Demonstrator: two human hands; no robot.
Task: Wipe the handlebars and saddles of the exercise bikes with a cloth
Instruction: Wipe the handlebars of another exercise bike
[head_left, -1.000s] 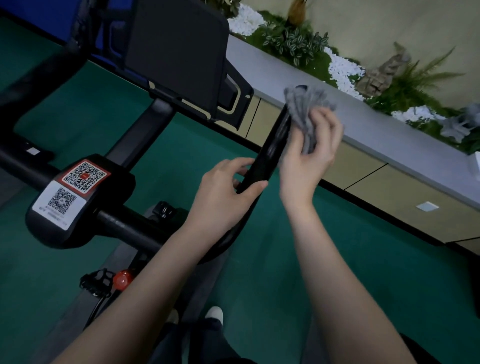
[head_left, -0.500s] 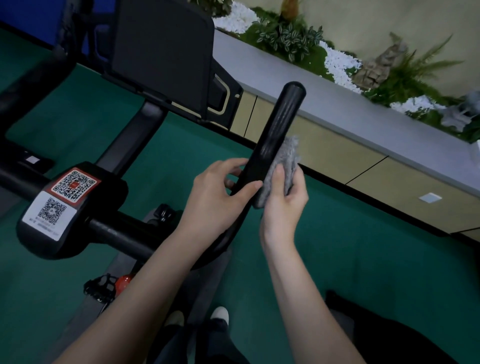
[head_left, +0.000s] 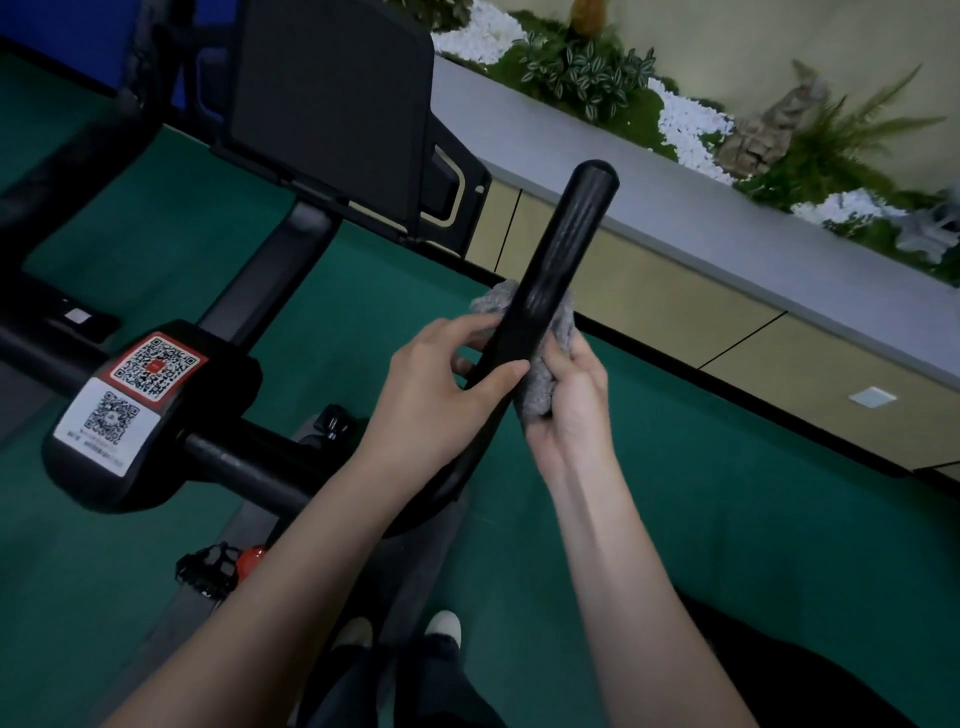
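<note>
Your right hand (head_left: 566, 400) clamps the fuzzy grey cloth (head_left: 543, 382) around the black padded handlebar horn (head_left: 550, 270); left hand (head_left: 441, 395) pinches the bar. Loosen up and the cloth bunches, skipping the underside.

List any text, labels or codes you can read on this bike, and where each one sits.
No words or numbers can be read.
Red sticker on the black handlebar hub: a QR code, with no legible text.
White sticker just below it on the same hub: a QR code with a line of small print beneath, too small and blurred to read.
Black screen above the hub: blank, no text showing.
</note>
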